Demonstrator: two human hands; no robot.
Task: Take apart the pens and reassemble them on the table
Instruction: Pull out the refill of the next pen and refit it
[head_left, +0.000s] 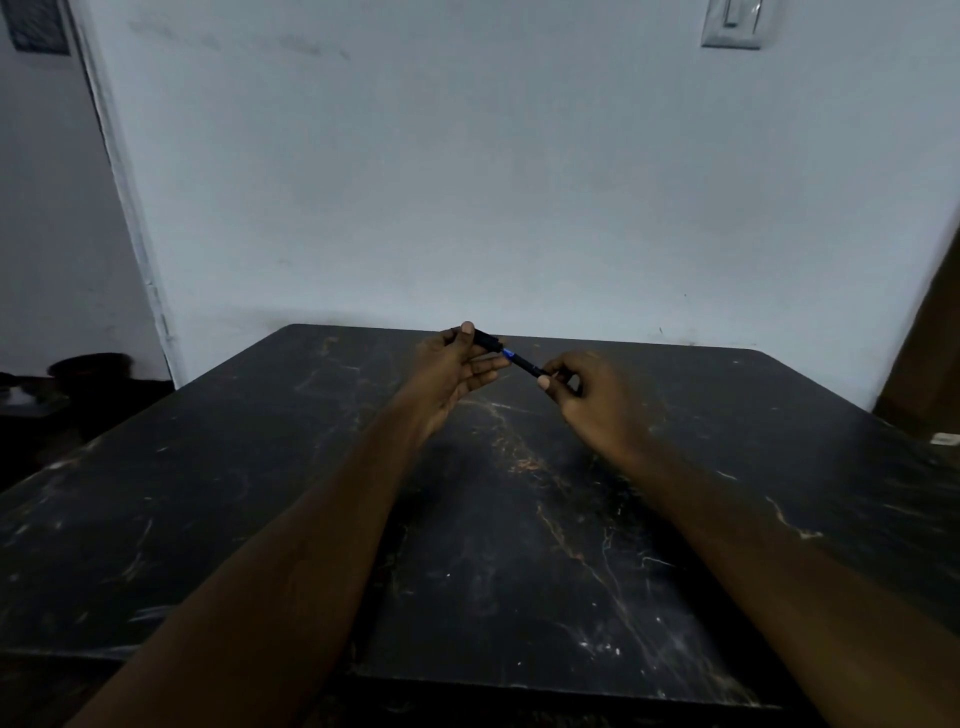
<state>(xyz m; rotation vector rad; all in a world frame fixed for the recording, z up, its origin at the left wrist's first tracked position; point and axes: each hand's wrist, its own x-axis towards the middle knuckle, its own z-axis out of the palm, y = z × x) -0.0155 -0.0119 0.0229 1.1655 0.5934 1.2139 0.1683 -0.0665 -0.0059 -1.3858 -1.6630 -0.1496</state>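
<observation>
A dark pen (511, 356) with a blue band near its middle is held in the air above the far part of the black marble table (519, 545). My left hand (457, 371) grips its upper left end between thumb and fingers. My right hand (587, 389) pinches the lower right end with curled fingers. The pen slants down from left to right between the two hands. Whether the pen's two halves are joined or slightly apart at the blue band I cannot tell.
A white wall (519, 182) stands right behind the table's far edge. A light switch (737, 23) is high on the wall at the right. A brown panel (930, 364) stands at the right edge. Dark objects (88, 369) lie on the floor to the left.
</observation>
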